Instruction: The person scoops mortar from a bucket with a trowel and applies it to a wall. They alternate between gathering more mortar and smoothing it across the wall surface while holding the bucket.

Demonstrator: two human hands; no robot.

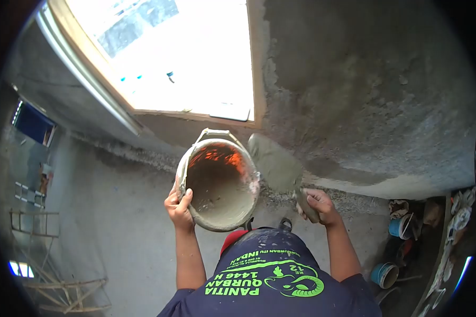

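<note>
My left hand (pixel 179 210) grips the rim of a mortar bucket (pixel 220 224) on its left side, thumb over the edge. The bucket is tilted so its inside faces me; grey mortar coats it, with orange showing through on the upper wall. Its handle (pixel 217 132) rises over the top. In my right hand (pixel 320 206) is the handle of a trowel (pixel 274 162), fingers wrapped round it. The broad blade is caked in grey mortar and points up and left, close beside the bucket's right rim.
Ahead is a partly plastered wall (pixel 365 105) with a bright window opening (pixel 185 63) in a wooden frame. Blue buckets (pixel 384 274) and other items stand at the right. Scaffold frames (pixel 63 290) are at the lower left, on the concrete floor (pixel 127 238).
</note>
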